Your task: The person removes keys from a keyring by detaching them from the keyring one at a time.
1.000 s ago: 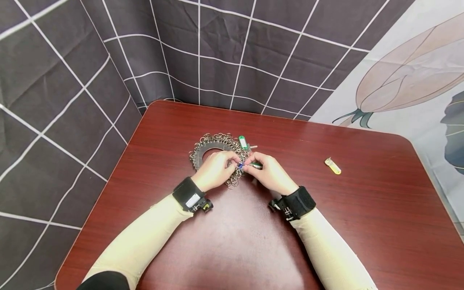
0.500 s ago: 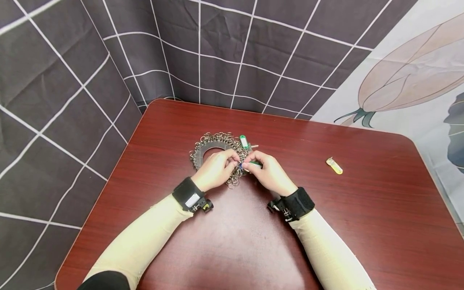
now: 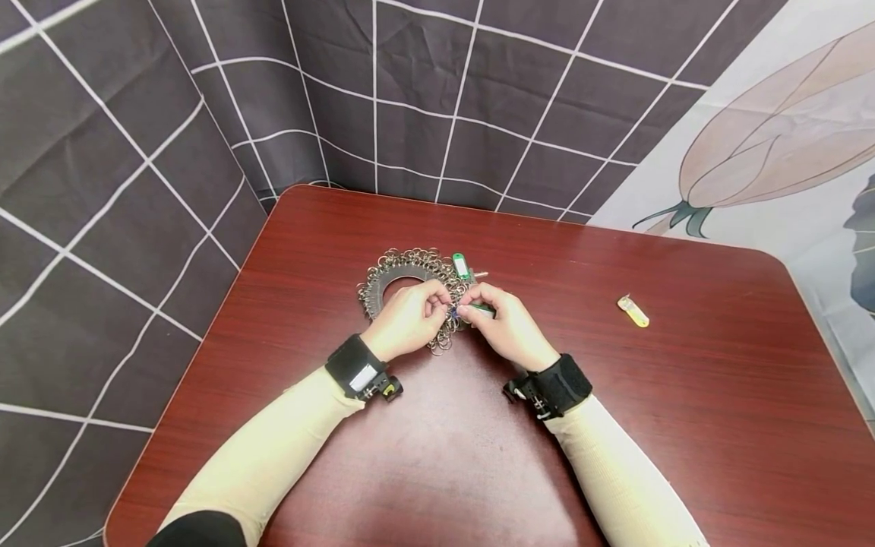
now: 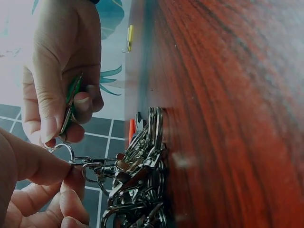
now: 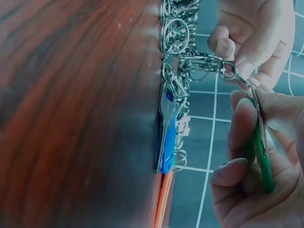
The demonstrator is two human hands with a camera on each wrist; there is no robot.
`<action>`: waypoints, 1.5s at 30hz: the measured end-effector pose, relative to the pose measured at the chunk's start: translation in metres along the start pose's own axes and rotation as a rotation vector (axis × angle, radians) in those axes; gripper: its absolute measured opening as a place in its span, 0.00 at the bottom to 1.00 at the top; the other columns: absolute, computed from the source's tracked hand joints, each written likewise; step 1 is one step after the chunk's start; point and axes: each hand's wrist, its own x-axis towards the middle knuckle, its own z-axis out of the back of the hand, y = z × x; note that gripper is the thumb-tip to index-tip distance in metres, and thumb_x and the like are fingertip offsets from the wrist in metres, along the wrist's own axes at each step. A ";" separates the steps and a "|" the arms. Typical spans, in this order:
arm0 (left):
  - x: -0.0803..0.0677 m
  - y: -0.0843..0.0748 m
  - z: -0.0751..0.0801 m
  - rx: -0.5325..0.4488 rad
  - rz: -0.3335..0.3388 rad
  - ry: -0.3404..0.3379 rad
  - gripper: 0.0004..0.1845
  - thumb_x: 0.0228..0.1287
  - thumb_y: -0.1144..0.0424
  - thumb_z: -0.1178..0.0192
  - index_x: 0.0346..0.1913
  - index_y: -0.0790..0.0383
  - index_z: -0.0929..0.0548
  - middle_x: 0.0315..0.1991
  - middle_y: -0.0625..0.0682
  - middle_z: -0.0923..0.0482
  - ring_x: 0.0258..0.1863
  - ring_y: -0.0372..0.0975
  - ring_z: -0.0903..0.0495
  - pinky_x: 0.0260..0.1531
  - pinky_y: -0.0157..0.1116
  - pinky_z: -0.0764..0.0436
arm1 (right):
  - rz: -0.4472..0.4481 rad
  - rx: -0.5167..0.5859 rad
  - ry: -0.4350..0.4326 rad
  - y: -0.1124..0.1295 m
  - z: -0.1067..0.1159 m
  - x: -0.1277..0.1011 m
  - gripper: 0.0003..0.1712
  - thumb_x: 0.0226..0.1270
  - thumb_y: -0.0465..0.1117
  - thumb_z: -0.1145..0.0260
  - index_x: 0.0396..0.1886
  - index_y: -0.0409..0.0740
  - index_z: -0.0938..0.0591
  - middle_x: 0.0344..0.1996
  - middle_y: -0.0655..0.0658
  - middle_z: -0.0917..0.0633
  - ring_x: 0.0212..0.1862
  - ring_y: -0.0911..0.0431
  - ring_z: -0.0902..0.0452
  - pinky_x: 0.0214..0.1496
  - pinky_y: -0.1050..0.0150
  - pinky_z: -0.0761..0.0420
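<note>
A flat grey ring-shaped holder (image 3: 380,287), edged with many metal clasps and split rings, lies on the table. My left hand (image 3: 405,319) pinches a split ring (image 4: 70,151) joined to a raised swivel clasp (image 5: 204,62). Thumb and fingers of my right hand (image 3: 511,327) hold a green key tag (image 5: 266,164) with a metal key (image 5: 260,124) flat along it. Its end meets the split ring between the fingertips; whether it is threaded on, I cannot tell. Below the hands a blue key tag (image 5: 168,149) with a key (image 5: 166,108) lies by the clasps.
Another green key tag (image 3: 461,266) lies past the hands, next to a key (image 3: 481,274). A yellow key tag (image 3: 633,311) lies apart on the right of the red-brown table (image 3: 711,365). An orange edge (image 5: 164,197) shows below the blue tag.
Both hands stay almost in place, with small finger movements at the split ring. The blue tag shows a little less between them. The head view has shifted slightly.
</note>
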 end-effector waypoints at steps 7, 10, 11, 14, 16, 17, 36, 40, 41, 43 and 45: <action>0.001 0.004 -0.004 -0.013 -0.035 -0.031 0.04 0.62 0.68 0.43 0.37 0.56 0.20 0.23 0.43 0.27 0.23 0.33 0.28 0.25 0.32 0.27 | 0.044 -0.004 -0.015 -0.003 -0.003 0.001 0.03 0.68 0.43 0.35 0.37 0.49 0.18 0.27 0.54 0.21 0.31 0.59 0.26 0.37 0.63 0.26; 0.000 0.005 -0.005 -0.019 -0.041 -0.043 0.04 0.62 0.68 0.43 0.37 0.57 0.20 0.23 0.43 0.27 0.22 0.33 0.29 0.24 0.32 0.28 | 0.059 -0.015 -0.021 -0.004 -0.003 0.002 0.03 0.68 0.42 0.36 0.36 0.49 0.18 0.27 0.54 0.22 0.32 0.60 0.27 0.38 0.63 0.27; 0.000 0.005 -0.005 -0.019 -0.042 -0.045 0.04 0.62 0.68 0.43 0.37 0.57 0.19 0.22 0.43 0.27 0.22 0.33 0.29 0.24 0.32 0.28 | 0.061 -0.017 -0.021 -0.005 -0.004 0.002 0.03 0.69 0.42 0.36 0.36 0.48 0.19 0.27 0.54 0.22 0.32 0.60 0.27 0.38 0.63 0.27; -0.001 0.005 -0.005 -0.023 -0.040 -0.045 0.04 0.62 0.68 0.43 0.37 0.57 0.19 0.22 0.42 0.26 0.22 0.33 0.28 0.24 0.32 0.27 | 0.054 -0.017 -0.016 -0.006 -0.004 0.001 0.03 0.69 0.42 0.37 0.36 0.48 0.20 0.26 0.53 0.22 0.31 0.59 0.27 0.37 0.63 0.27; -0.001 0.005 -0.006 -0.025 -0.039 -0.043 0.04 0.62 0.68 0.43 0.37 0.57 0.19 0.23 0.42 0.26 0.22 0.33 0.28 0.24 0.32 0.27 | 0.046 -0.013 -0.011 -0.007 -0.005 0.000 0.03 0.70 0.41 0.37 0.37 0.48 0.20 0.26 0.52 0.22 0.30 0.59 0.27 0.36 0.63 0.27; -0.001 0.005 -0.006 -0.025 -0.039 -0.042 0.04 0.62 0.68 0.43 0.37 0.57 0.19 0.23 0.43 0.26 0.22 0.33 0.27 0.24 0.32 0.27 | 0.044 -0.009 -0.009 -0.008 -0.005 0.000 0.03 0.70 0.41 0.37 0.37 0.48 0.20 0.26 0.52 0.22 0.30 0.59 0.27 0.36 0.63 0.27; 0.000 0.001 -0.001 -0.063 -0.037 -0.043 0.03 0.64 0.68 0.42 0.38 0.57 0.21 0.26 0.44 0.24 0.25 0.36 0.26 0.26 0.34 0.26 | 0.044 0.004 -0.038 -0.005 -0.004 0.005 0.03 0.66 0.43 0.33 0.35 0.49 0.17 0.27 0.54 0.20 0.28 0.58 0.26 0.32 0.63 0.26; 0.000 0.000 -0.003 -0.054 -0.038 -0.038 0.03 0.65 0.68 0.41 0.38 0.55 0.21 0.26 0.44 0.24 0.25 0.36 0.27 0.27 0.33 0.26 | 0.077 -0.010 -0.025 -0.006 -0.004 0.004 0.01 0.68 0.40 0.36 0.36 0.48 0.19 0.28 0.54 0.21 0.31 0.59 0.27 0.36 0.63 0.27; 0.000 0.001 -0.003 -0.053 -0.039 -0.037 0.03 0.65 0.68 0.41 0.38 0.55 0.22 0.27 0.44 0.24 0.25 0.35 0.27 0.28 0.33 0.26 | 0.086 -0.014 -0.024 -0.006 -0.004 0.004 0.01 0.69 0.39 0.36 0.36 0.48 0.20 0.29 0.54 0.21 0.32 0.59 0.27 0.37 0.63 0.27; 0.000 0.002 -0.005 -0.052 -0.047 -0.038 0.03 0.66 0.67 0.41 0.38 0.55 0.22 0.28 0.44 0.24 0.26 0.35 0.26 0.29 0.33 0.26 | 0.100 -0.024 -0.027 -0.006 -0.004 0.003 0.02 0.69 0.37 0.37 0.35 0.49 0.20 0.29 0.54 0.21 0.33 0.59 0.26 0.38 0.63 0.27; 0.000 0.003 -0.006 -0.052 -0.059 -0.041 0.03 0.66 0.67 0.41 0.39 0.55 0.22 0.28 0.45 0.23 0.26 0.35 0.26 0.30 0.32 0.25 | 0.104 -0.030 -0.037 -0.005 -0.004 0.002 0.03 0.69 0.36 0.37 0.35 0.49 0.21 0.30 0.53 0.20 0.35 0.59 0.26 0.40 0.63 0.27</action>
